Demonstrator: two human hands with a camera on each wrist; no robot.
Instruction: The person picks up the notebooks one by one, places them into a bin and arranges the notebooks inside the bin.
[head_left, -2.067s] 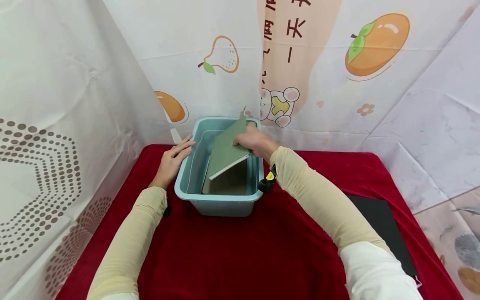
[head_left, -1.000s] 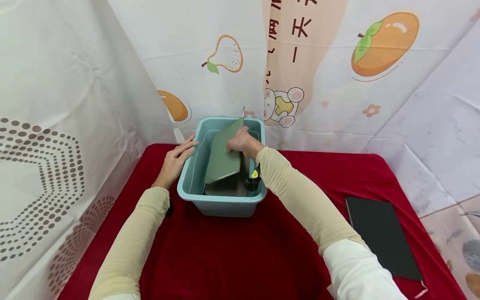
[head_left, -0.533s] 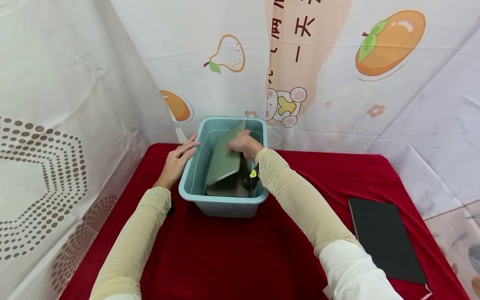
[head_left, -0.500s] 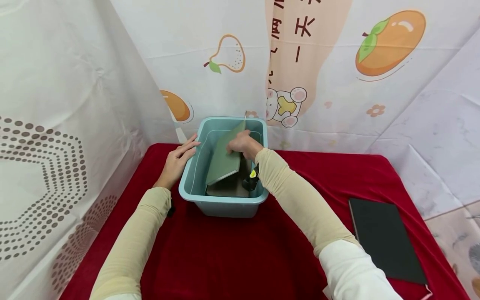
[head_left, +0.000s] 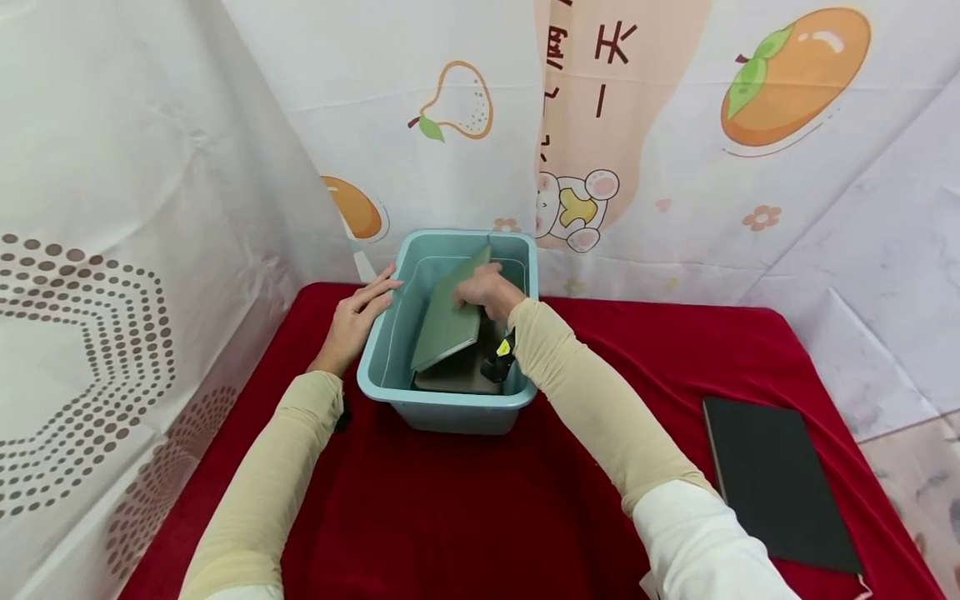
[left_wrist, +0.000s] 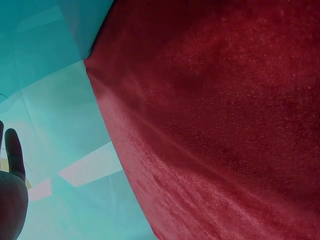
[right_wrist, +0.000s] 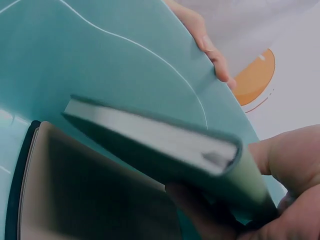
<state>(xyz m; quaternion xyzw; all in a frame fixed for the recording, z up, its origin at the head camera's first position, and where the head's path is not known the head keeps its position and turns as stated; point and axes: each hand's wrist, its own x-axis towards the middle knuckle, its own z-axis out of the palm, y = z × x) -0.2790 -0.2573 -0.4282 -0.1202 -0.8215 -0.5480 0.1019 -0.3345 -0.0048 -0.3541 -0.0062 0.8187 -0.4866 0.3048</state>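
Note:
Inside the blue plastic tub [head_left: 442, 397], my right hand [head_left: 489, 289] holds a green hardcover notebook [head_left: 444, 329] by its right side. The notebook slants, its left side lower and close to the tub's left wall. In the right wrist view, fingers are under the notebook's [right_wrist: 160, 140] spine end and its white page edges show. Beneath it, a brown-grey notebook [head_left: 450, 381] lies flat on the tub's floor, with a dark cover edge below it in the right wrist view. My left hand [head_left: 352, 323] rests with extended fingers on the tub's left rim.
A black notebook [head_left: 780, 479] with a ribbon lies on the red cloth [head_left: 465, 508] at the right. A white printed curtain [head_left: 337, 75] hangs close behind the tub, and another sheet [head_left: 135, 167] stands along the left side.
My right hand has moved left and lower into the tub, bringing the green notebook down with it. Over the last half second it hardly moves. The left hand stays on the rim.

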